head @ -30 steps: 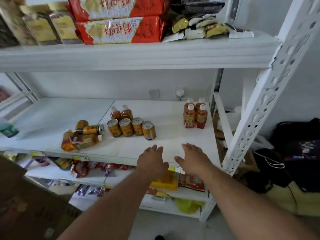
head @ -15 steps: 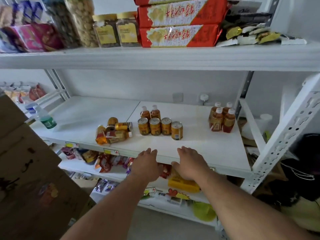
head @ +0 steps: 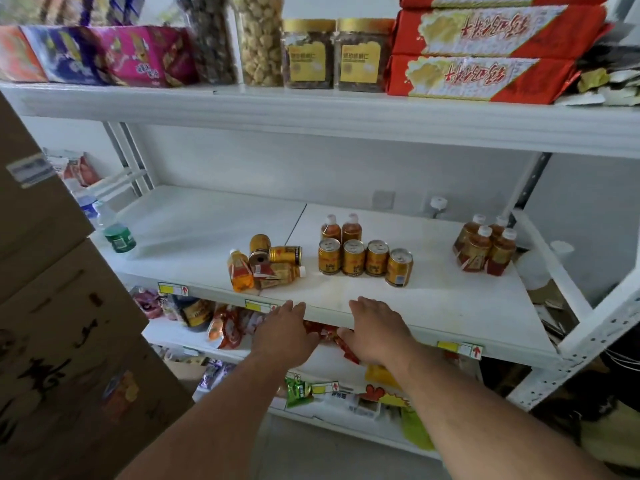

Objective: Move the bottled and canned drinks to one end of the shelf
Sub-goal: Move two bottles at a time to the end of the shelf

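Observation:
On the white middle shelf (head: 450,306) a row of several gold cans (head: 365,259) stands upright, with two tea bottles (head: 341,230) behind it. To the left lies a jumble of toppled cans and bottles (head: 266,266). Several tea bottles (head: 485,245) are grouped at the shelf's right end. A green-labelled water bottle (head: 116,230) stands at the left end. My left hand (head: 285,330) and my right hand (head: 375,329) hover palm down at the shelf's front edge, fingers spread, holding nothing, short of the cans.
Stacked cardboard boxes (head: 52,323) crowd the left side. The upper shelf (head: 311,112) carries jars, red packets and snack boxes. Snack packets (head: 221,327) fill the lower shelves. A slanted white upright (head: 595,337) bounds the shelf on the right.
The view has swung left, so the shelf's left end and the cardboard boxes now show. Both hands have drawn back slightly to the shelf's front edge, still holding nothing.

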